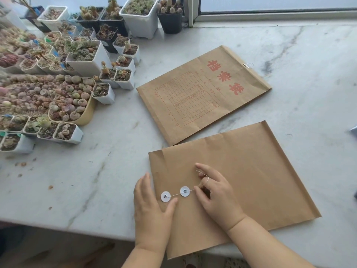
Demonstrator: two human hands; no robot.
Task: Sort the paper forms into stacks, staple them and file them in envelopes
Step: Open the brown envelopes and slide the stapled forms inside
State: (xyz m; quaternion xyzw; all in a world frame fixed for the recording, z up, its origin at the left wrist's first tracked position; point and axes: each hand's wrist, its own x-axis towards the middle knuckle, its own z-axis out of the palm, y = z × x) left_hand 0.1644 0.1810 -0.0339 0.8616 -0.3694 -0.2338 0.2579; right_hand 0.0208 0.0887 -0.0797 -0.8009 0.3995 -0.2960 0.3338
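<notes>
A brown kraft envelope point(251, 171) lies back side up at the near edge of the marble table point(96, 180), its near corner hanging over the edge. Two white closure discs point(165, 196) point(184, 191) sit on it, joined by a thin white string point(204, 176). My left hand point(152, 209) lies flat on the envelope's left end, thumb just below the left disc. My right hand point(214, 194) pinches the string right of the second disc, a loop of it curling over my fingers. A second brown envelope point(202, 93), printed with red characters and a grid, lies face up behind.
Many small pots of succulents point(81, 55) crowd the table's left and back. A window frame point(270, 14) runs along the back right. A pale object point(354, 130) pokes in at the right edge. Crumbs of soil point(23, 164) dot the table at left.
</notes>
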